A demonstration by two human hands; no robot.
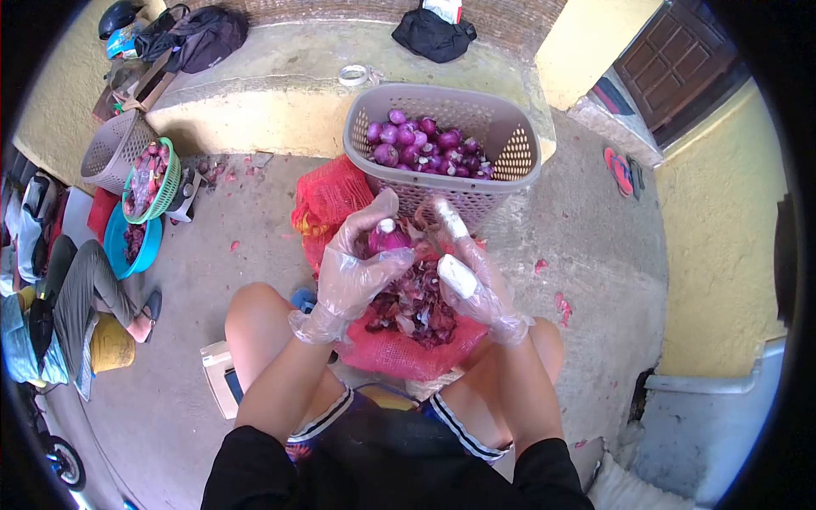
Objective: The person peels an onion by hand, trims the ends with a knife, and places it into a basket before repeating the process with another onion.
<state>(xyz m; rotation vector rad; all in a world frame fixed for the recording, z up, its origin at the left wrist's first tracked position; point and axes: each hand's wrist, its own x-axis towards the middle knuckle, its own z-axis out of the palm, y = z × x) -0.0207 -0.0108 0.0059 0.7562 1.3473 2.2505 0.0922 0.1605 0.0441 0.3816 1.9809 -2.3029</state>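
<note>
My left hand (344, 276), in a clear plastic glove, is closed around a purple onion (389, 238) whose pale cut end faces up. Close beside it is my right hand (480, 285), also gloved, with white wrapping on the thumb and a finger. Its fingers are bent toward each other near the onion; something thin and dark seems to lie between them, too small to make out. Below both hands, dark onion skins (416, 310) lie heaped on a red mesh sack (399, 361) between my legs.
Ahead stands a grey plastic basket (527, 174) holding many peeled onions (425, 144). A full red mesh bag (331, 200) leans at its left. Further left, a person (93, 289) sits near a green basket (170, 183) and a blue basin (144, 259). Slippers (619, 172) lie right.
</note>
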